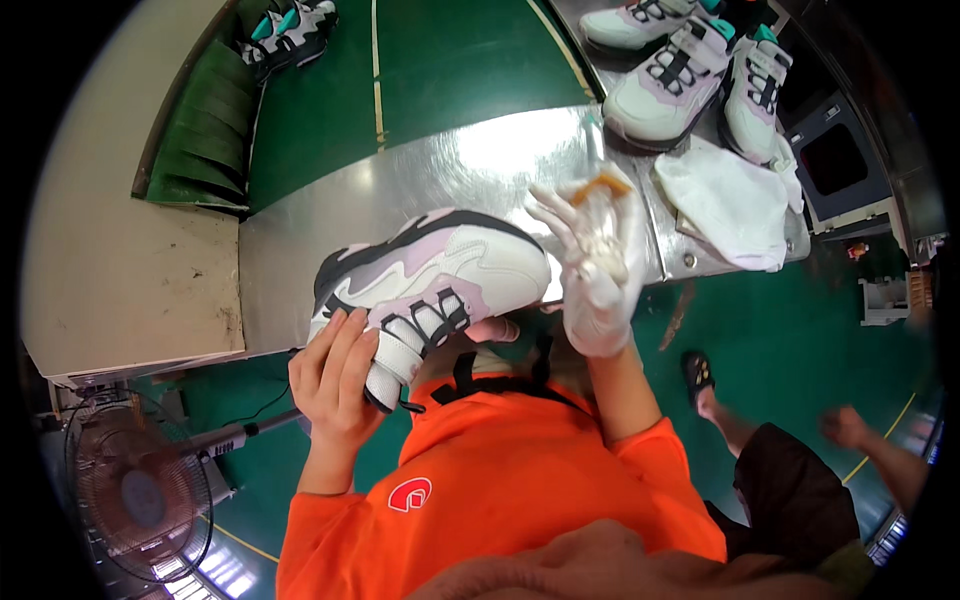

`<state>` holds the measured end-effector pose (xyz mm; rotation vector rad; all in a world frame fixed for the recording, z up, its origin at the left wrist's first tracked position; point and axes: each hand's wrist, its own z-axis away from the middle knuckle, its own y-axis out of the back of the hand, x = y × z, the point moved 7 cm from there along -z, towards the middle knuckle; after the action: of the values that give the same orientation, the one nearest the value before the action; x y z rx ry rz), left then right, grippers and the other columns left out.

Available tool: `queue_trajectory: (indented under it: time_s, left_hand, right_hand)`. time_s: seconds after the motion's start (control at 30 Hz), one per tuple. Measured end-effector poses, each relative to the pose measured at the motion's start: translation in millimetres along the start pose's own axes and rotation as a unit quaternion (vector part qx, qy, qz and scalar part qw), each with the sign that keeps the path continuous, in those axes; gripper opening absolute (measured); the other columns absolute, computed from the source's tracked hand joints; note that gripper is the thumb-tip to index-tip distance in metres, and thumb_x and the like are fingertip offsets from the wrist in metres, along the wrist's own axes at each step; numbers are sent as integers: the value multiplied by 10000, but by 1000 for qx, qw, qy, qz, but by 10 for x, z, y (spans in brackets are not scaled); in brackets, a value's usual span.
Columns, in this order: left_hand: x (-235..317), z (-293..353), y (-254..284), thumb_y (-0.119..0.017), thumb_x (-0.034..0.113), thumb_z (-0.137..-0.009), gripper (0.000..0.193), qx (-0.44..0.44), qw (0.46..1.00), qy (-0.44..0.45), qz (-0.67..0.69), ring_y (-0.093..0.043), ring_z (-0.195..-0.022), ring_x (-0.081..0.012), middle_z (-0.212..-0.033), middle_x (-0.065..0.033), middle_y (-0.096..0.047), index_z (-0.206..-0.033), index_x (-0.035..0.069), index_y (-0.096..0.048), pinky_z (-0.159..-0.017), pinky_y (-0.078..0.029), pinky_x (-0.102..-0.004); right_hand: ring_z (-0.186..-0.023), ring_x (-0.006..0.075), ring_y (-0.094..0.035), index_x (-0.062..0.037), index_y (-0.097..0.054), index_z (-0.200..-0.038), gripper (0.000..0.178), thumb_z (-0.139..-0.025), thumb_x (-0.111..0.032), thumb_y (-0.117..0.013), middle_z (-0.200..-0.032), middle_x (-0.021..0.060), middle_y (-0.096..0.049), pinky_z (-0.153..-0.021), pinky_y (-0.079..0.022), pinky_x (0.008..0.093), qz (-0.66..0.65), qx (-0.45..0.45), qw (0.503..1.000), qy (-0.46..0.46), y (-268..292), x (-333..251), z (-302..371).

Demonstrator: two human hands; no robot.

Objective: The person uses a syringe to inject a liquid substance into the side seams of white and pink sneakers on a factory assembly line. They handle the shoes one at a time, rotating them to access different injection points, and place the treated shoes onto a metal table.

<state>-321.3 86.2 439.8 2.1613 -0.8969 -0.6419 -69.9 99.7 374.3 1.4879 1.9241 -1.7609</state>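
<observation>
One shoe [450,260] is pinched at its ankle end by the bare left hand [335,380], toe pointing toward the gloved right hand [600,270], where a blurred brown piece [607,185] shows at the fingertips; whether they pinch it, I cannot tell. Under the grip, the shoe overlaps the metal bench's [440,170] near edge. Left of it stands a pale panel's [130,250] edge; beyond, bare metal leaves room up to the green belt [460,60].

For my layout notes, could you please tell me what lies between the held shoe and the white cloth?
The gloved right hand, with metal benchtop showing beside it; the head view shows this.
</observation>
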Motion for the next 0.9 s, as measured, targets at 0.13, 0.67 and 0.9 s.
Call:
queue_trajectory:
  time_s: [0.13,0.67,0.9]
  left_hand:
    - [12,27,-55,-694,238,-855,254,7,1000,-14,9,-682,-1005,-272,-1088,-96,-724,-1053,88,-646,-806,-479,-329]
    - [-237,-188,-22,-814,255,-711,411,-28,997,-17,75,-683,-996,-260,-1107,-63,-719,-1052,85,-662,-754,-451,-325]
    - [-263,-193,5,-807,225,-692,389,-2,996,-30,88,-685,-994,-246,-1090,-56,-724,-1028,85,-671,-721,-442,-317]
  right_hand:
    - [-1178,292,-581,-2,-297,-1427,803,-737,63,-702,-1241,143,-468,-995,-481,409,53,19,997,-45,-76,155,-122]
    - [-854,155,-616,4,-353,-1393,760,-752,39,-760,-1203,131,-485,-795,-549,279,195,146,968,53,184,-8,-232]
    - [-1192,261,-490,7,-278,-1454,892,-641,15,-644,-1253,107,-438,-976,-517,434,73,-4,993,92,-154,34,-47]
